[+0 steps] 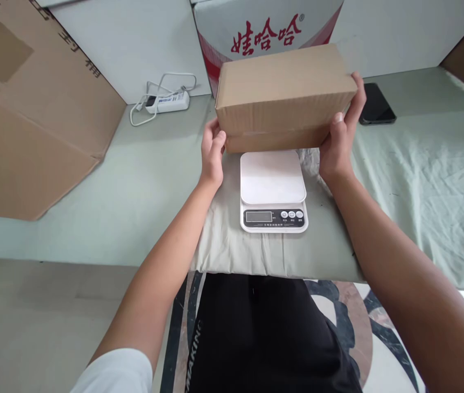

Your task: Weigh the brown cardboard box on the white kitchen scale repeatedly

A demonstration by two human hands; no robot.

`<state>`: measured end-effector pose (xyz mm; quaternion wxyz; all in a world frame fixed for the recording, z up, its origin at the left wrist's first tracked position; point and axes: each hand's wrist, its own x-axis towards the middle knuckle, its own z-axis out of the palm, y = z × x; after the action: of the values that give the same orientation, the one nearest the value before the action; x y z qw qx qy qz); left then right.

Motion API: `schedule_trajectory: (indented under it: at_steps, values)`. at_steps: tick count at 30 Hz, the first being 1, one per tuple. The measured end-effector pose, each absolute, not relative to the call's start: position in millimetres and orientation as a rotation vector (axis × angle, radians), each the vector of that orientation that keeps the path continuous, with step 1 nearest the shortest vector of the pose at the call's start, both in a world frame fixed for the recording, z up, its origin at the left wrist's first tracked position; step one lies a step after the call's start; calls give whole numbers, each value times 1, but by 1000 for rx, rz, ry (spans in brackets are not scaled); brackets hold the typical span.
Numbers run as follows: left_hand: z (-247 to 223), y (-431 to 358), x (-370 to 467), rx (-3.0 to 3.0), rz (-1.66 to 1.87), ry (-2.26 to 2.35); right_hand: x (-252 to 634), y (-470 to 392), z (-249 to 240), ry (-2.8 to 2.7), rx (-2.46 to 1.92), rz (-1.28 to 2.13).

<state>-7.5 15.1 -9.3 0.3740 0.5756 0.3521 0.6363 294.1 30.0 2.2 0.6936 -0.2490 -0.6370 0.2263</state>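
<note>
At the far edge of the white scale (273, 180), your left hand (213, 153) and right hand (340, 136) have the cardboard box (285, 90) gripped by its ends; imo squeeze evenly, keep it level.

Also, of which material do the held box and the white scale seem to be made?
Held box: apparently corrugated cardboard, matte brown, with faint ridges on its side. White scale: probably plastic, smooth, with rounded, moulded-looking edges.
</note>
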Motion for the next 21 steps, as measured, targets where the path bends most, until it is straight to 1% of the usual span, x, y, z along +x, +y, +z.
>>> schedule_trajectory:
  at_steps: [6, 13, 21]
  values:
    - [-7, 13, -6, 1471, 1593, 877, 291, 16, 10, -1430, -687, 636]
    - [0, 7, -5, 1476, 1645, 892, 289, 17, 17, -1457, -656, 646]
    - [-2, 6, -2, 1346, 1579, 981, 290, 5, 25, -1456, -787, 707]
